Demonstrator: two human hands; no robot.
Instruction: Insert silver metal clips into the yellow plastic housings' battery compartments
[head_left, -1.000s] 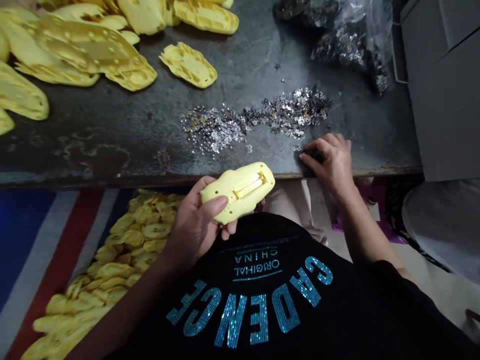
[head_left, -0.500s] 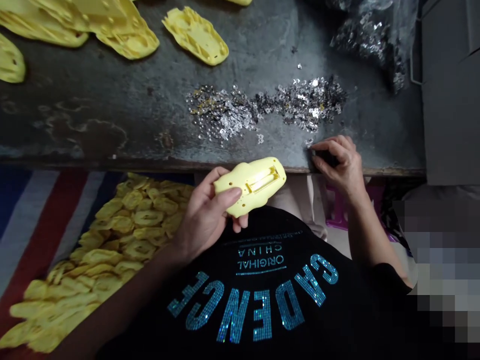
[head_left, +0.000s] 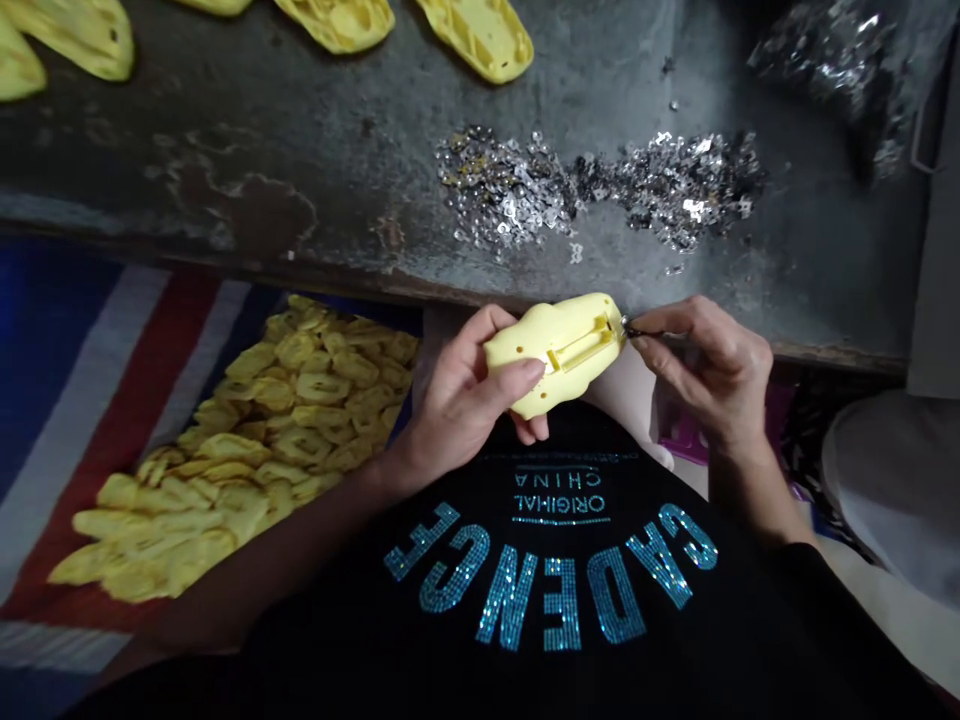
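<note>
In my left hand (head_left: pixel 465 405) I grip a yellow plastic shell (head_left: pixel 555 325), thumb on top and fingers beneath. Its face has a long battery compartment and a few small holes. My right hand (head_left: pixel 716 370) pinches a small metal contact (head_left: pixel 627 328) between thumb and fingertips, close against the shell's right end. Whether the contact touches the shell I cannot tell. Beyond both hands, a heap of small shiny metal contacts (head_left: pixel 514 195) spreads over the dark table (head_left: pixel 375 160).
Several yellow shells (head_left: pixel 487 40) lie along the table's far side. A clear plastic bag of metal pieces (head_left: pixel 825 50) rests at the back right. To the lower left, many yellow shells (head_left: pixel 262 440) are piled on a striped sheet (head_left: pixel 112 370).
My right hand has left the table edge and come to the shell's right end with a small metal contact. The view has shifted, so the table things appear further right.
</note>
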